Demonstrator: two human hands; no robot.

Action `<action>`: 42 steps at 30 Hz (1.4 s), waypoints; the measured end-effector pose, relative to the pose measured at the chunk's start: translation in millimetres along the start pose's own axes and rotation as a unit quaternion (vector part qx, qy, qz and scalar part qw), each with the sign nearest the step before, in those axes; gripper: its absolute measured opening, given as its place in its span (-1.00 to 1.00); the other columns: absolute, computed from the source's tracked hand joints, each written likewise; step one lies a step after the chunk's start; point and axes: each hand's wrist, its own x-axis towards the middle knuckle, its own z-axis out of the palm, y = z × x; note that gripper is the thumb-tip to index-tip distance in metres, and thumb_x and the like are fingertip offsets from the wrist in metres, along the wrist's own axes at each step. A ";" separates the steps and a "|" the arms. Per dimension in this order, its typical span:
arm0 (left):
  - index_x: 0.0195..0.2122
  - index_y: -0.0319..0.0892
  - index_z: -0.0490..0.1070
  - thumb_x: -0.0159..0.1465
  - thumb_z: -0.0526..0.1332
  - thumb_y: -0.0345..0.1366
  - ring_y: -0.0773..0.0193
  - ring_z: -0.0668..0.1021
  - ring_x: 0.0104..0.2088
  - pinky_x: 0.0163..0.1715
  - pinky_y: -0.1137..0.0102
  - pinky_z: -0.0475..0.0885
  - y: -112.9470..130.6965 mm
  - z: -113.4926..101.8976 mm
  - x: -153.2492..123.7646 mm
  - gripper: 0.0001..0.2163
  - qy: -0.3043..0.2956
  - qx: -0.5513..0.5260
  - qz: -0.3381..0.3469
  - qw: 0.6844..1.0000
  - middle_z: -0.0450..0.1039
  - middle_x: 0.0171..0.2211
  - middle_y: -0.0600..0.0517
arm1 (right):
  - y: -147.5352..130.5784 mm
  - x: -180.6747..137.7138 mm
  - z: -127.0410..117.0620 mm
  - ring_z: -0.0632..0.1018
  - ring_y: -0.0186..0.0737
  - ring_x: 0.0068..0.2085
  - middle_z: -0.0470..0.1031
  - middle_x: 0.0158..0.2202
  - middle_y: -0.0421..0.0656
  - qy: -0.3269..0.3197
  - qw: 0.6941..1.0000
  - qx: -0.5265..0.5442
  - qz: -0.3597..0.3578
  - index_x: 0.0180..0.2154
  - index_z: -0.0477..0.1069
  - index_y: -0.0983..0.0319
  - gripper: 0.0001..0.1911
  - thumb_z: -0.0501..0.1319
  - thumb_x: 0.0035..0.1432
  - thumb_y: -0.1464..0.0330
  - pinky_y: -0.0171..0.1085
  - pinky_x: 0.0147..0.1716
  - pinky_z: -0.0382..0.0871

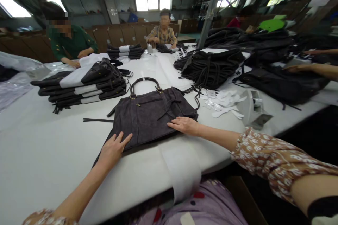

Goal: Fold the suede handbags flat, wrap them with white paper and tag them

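Observation:
A dark grey suede handbag [150, 114] with a looped handle lies flat on the white table [47, 154] in front of me. My left hand [114, 146] rests flat on its near left corner, fingers spread. My right hand [185, 125] lies flat on the bag's right near edge, fingers stretched out. Neither hand grips anything. A loose dark strap [98, 120] lies on the table just left of the bag.
A stack of folded bags with white paper [84, 86] sits at the left, a pile of black straps [211, 66] at the right, white paper cut-outs [224, 103] beside it. Other people work at the far side and right. A white paper sheet [182, 172] hangs over the near edge.

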 end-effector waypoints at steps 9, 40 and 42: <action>0.30 0.14 0.00 0.26 -0.07 -0.52 -0.07 0.41 0.12 0.03 0.16 0.39 -2.9 11.8 -2.0 -0.39 0.017 0.047 0.023 0.998 0.28 0.19 -0.11 | 49.5 -47.5 -21.1 0.41 -0.22 0.11 0.42 0.09 0.00 -0.054 0.998 -0.006 -0.042 0.15 0.26 0.23 -0.60 -0.07 0.32 0.47 -0.07 0.18 0.11; 0.33 0.12 -0.14 0.20 -0.08 -0.64 -0.01 0.45 0.08 -0.33 0.34 0.58 27.6 -73.0 -10.3 -0.28 0.030 0.135 0.022 0.990 0.30 0.14 -0.19 | 43.9 -85.6 32.4 0.48 -0.05 0.05 0.43 0.07 0.15 0.111 0.988 -0.087 0.056 0.19 0.23 0.36 -0.45 -0.02 0.15 0.61 -0.05 -0.01 0.38; 0.32 0.14 -0.13 0.18 -0.05 -0.67 -0.01 0.46 0.08 -0.38 0.44 0.56 45.4 -42.6 -26.6 -0.25 0.024 0.130 0.013 0.991 0.33 0.13 -0.19 | 38.3 -88.7 33.6 0.47 -0.04 0.06 0.42 0.08 0.13 0.112 0.986 -0.112 0.051 0.18 0.25 0.32 -0.46 -0.03 0.18 0.61 -0.01 0.01 0.35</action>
